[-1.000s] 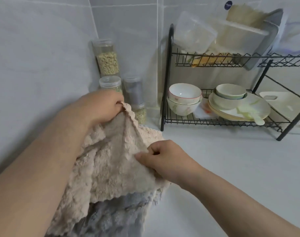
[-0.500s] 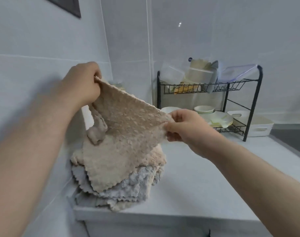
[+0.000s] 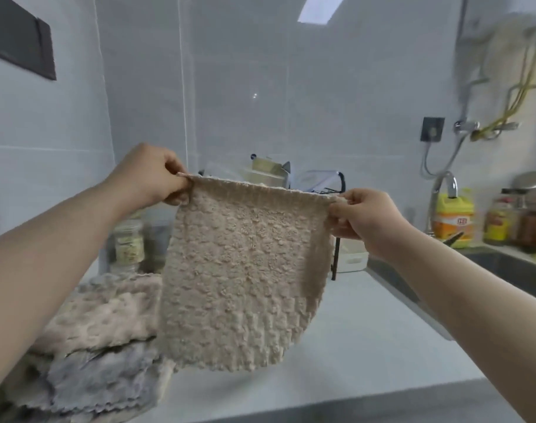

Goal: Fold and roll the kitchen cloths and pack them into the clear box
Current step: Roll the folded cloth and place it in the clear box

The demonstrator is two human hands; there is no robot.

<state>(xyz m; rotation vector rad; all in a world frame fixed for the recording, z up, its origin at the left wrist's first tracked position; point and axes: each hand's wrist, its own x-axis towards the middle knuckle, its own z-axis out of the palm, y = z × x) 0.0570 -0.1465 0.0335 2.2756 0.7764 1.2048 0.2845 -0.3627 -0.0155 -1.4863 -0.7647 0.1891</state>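
A beige fluffy kitchen cloth point(image 3: 242, 276) hangs flat in the air above the counter, stretched by its two top corners. My left hand point(image 3: 152, 175) pinches the top left corner. My right hand point(image 3: 364, 213) pinches the top right corner. Below and to the left lies a pile of cloths point(image 3: 92, 340), beige ones over grey ones, on the white counter point(image 3: 367, 346). The hanging cloth hides most of the dish rack point(image 3: 337, 190) behind it. A clear box is partly visible on the rack's top shelf, blurred.
Storage jars point(image 3: 129, 248) stand against the left wall behind the pile. A sink point(image 3: 505, 270) with a tap point(image 3: 443, 190) lies at the right, with a yellow detergent bottle point(image 3: 454, 215) and other bottles beyond. A white tray point(image 3: 352, 257) sits by the rack's foot.
Both hands lifted the beige cloth off the pile and spread it out flat by its top corners. The camera tilted up, bringing the sink into view.
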